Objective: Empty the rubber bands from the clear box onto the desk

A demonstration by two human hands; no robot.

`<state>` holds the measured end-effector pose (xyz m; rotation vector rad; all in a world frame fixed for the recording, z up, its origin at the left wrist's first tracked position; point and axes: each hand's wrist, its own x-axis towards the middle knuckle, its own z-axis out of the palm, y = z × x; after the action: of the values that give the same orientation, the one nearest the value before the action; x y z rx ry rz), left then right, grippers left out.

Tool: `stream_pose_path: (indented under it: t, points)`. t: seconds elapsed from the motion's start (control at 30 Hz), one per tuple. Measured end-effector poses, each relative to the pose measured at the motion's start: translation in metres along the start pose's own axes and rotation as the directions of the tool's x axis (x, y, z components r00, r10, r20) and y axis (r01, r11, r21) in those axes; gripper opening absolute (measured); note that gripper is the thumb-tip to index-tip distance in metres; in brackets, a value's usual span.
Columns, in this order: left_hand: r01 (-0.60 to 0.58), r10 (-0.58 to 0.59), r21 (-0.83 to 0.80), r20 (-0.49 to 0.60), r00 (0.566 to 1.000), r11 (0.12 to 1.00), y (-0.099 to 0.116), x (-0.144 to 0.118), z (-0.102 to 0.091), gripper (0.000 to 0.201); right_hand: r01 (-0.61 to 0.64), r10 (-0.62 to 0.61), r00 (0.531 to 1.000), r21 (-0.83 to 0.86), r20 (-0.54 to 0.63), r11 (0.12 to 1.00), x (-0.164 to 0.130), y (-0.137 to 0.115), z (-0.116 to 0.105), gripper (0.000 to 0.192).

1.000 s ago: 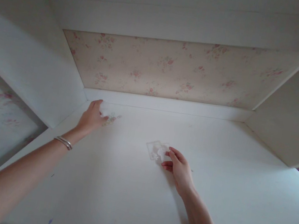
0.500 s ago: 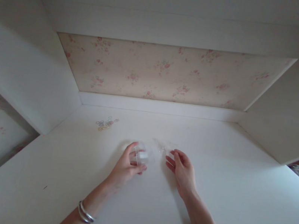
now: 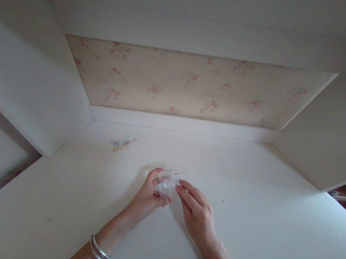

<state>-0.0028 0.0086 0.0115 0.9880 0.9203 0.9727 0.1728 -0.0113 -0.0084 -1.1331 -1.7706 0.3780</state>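
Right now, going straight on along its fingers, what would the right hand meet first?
The right hand would probably meet the clear container held in the left hand; whether it touches now is unclear.

A clear plastic container is between the left hand at eight o'clock and the right hand at four. From it, thin round multicoloured loops lie at ten on the flat white tabletop, with a rectangular cream floral panel behind at twelve.

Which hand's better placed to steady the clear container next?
The left hand, likely: it holds the clear container between thumb and fingers, while the right hand has only fingertips near the container's right side.
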Motion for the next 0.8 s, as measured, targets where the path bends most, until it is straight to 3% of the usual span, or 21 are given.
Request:
stream_pose_path:
  t: [0.2, 0.4, 0.6, 0.8]
  points:
    - [-0.004, 0.005, -0.036, 0.008, 1.000, 0.999, 0.003, -0.004, 0.002, 0.081, 0.183, -0.178, 0.982, -0.099, 0.056, 0.978, 0.000, 0.005, -0.004, 0.035]
    - [-0.017, 0.016, -0.060, -0.013, 1.000, 0.998, 0.002, -0.003, 0.000, 0.082, 0.145, -0.140, 0.986, -0.046, 0.087, 0.988, 0.001, 0.005, -0.005, 0.031]
    - [-0.023, 0.030, -0.092, 0.075, 0.997, 0.995, 0.005, -0.007, -0.005, 0.083, 0.083, -0.080, 0.990, -0.023, 0.112, 0.996, -0.001, -0.001, -0.006, 0.033]
    - [0.011, 0.005, -0.152, 0.103, 0.995, 0.988, 0.007, -0.006, -0.009, 0.059, 0.117, -0.113, 0.985, -0.030, 0.127, 0.993, -0.002, 0.000, -0.005, 0.034]
